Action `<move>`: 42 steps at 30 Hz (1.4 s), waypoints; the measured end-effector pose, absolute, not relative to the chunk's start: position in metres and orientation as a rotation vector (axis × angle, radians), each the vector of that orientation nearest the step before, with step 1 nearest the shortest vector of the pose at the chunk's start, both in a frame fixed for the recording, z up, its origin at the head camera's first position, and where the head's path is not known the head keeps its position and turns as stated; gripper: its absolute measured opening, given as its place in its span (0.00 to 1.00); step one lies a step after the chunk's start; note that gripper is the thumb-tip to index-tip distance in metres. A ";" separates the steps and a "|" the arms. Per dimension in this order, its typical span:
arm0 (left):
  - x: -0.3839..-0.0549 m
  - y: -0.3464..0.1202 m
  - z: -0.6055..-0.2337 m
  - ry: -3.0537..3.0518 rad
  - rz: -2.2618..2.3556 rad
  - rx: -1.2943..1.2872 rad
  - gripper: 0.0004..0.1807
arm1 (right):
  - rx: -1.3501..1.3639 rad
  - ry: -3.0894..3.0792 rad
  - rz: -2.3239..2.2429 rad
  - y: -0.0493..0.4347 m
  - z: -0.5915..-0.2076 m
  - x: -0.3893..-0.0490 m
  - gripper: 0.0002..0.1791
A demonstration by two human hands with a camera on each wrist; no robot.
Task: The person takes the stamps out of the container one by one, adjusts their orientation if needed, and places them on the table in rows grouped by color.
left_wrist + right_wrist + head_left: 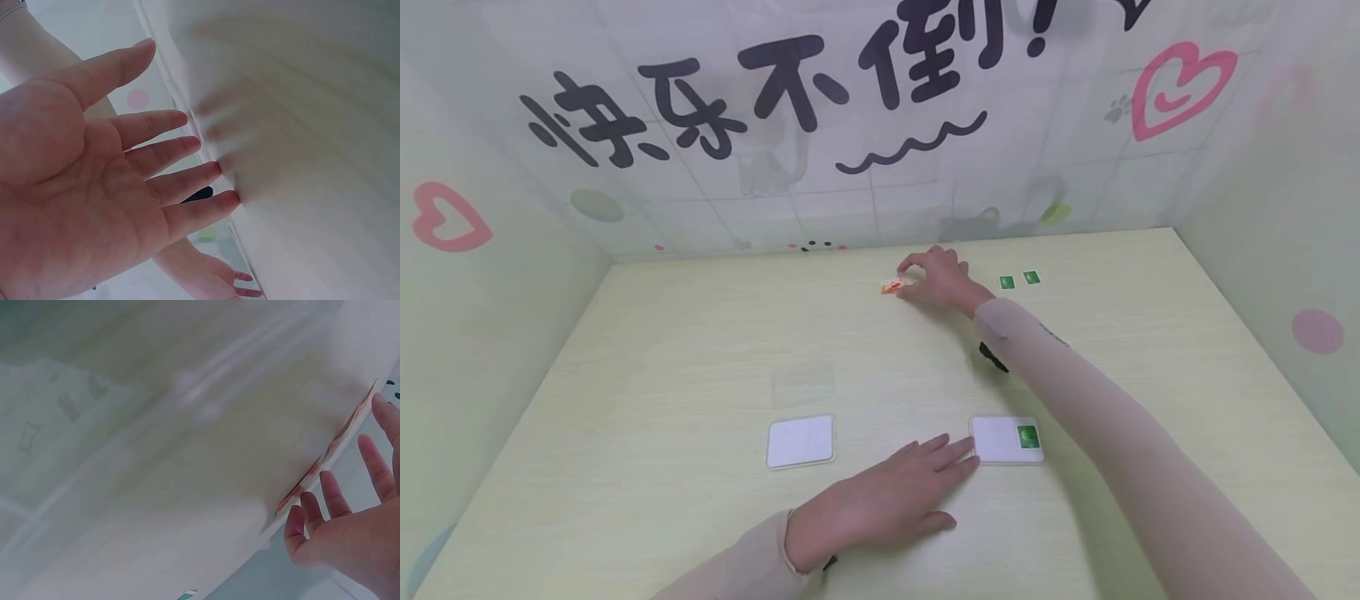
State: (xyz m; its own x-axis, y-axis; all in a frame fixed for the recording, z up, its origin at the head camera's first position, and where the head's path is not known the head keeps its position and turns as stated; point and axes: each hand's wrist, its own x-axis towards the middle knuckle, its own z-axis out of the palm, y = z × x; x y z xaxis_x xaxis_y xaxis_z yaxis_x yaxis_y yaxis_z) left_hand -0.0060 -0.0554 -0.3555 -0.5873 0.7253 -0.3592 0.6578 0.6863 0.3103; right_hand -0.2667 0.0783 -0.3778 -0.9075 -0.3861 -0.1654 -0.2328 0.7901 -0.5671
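Near the far edge of the table, my right hand reaches over with thumb and index finger spread apart. Just left of its thumb tip lies a small orange-and-red picture piece. Orange pieces also show flat on the table beside those fingers in the right wrist view. My left hand lies palm down with straight, spread fingers. Its fingertips are at the left edge of a white rectangular block in a clear case, which bears a green square piece on its right side.
A second white block in a clear case lies to the left, with a thin transparent rectangle behind it. Two small green squares, one nearer and one farther right, lie beyond my right wrist. A printed wall borders the table's back.
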 end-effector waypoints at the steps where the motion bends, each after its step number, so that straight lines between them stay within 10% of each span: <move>1: -0.006 -0.055 -0.355 2.438 0.197 1.070 0.39 | -0.478 2.708 -0.808 0.079 -0.377 -0.267 0.25; 42: -0.006 -0.054 -0.354 2.405 0.272 1.016 0.38 | -0.556 2.724 -0.988 0.109 -0.356 -0.217 0.25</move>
